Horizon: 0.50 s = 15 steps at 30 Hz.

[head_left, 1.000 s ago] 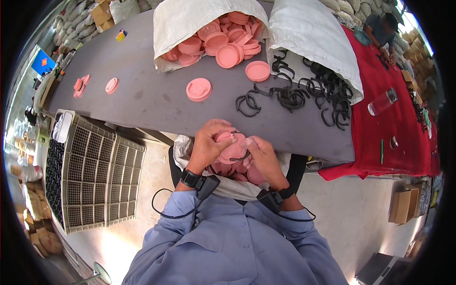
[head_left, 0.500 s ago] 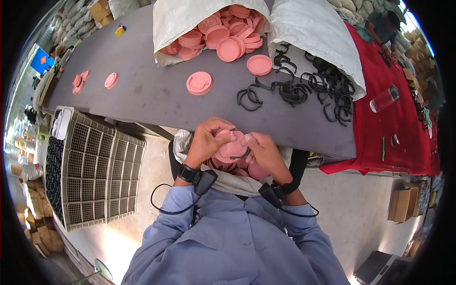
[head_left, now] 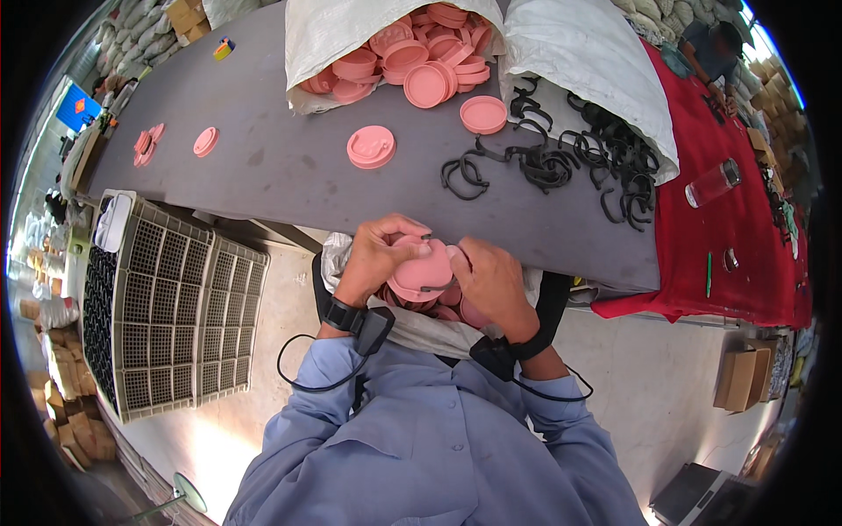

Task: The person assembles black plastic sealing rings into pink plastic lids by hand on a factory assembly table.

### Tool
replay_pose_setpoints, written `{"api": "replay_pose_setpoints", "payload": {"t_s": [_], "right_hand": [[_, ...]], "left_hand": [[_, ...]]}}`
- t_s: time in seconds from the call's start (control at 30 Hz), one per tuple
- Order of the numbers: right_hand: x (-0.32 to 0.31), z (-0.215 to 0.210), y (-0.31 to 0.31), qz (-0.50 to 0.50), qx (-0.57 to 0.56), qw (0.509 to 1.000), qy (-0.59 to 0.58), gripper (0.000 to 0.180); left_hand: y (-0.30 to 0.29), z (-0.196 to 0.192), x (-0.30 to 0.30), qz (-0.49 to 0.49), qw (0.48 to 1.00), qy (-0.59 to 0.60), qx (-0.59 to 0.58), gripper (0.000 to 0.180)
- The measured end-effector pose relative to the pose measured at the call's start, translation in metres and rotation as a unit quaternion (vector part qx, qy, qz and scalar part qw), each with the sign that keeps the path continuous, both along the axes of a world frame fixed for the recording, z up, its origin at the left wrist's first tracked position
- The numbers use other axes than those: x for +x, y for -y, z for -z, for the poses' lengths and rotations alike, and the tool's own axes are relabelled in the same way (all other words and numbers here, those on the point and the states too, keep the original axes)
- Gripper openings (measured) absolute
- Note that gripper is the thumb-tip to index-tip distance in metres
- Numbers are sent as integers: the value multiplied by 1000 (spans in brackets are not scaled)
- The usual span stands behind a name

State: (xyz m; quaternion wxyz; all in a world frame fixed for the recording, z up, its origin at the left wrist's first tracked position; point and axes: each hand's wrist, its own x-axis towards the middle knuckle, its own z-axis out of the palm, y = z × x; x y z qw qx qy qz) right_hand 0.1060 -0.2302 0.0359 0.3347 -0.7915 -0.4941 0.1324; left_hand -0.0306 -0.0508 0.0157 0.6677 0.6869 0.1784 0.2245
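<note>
So we've got a pink lid (head_left: 421,273) held right in front of the chest, just off the near edge of the grey table (head_left: 263,167). Our left hand (head_left: 377,259) is clamped on the lid's left side, fingers curled over the top rim. Our right hand (head_left: 491,280) is closed on its right side, thumb pressed to the rim, where a thin black ring (head_left: 438,287) shows along the lid's lower edge. Right under the grip there's a white bag (head_left: 421,329) in the lap with more pink lids in it. Far left of the grip sits a grey crate (head_left: 158,307), down beside the table. Up past the hands, one lid (head_left: 371,146) lies alone on the table, then an open sack (head_left: 351,35) full of lids. Up and to the right of the grip there's a tangle of black rings (head_left: 561,158).
</note>
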Motion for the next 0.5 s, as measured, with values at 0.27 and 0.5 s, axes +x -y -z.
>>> {"api": "replay_pose_setpoints", "payload": {"t_s": [0.27, 0.5], "right_hand": [[-9, -4, 10, -158, 217, 957, 109, 13], [-16, -5, 13, -162, 223, 960, 55, 13]], "left_hand": [[4, -14, 0, -39, 998, -32, -29, 17], [-1, 3, 1, -9, 993, -29, -114, 16]]}}
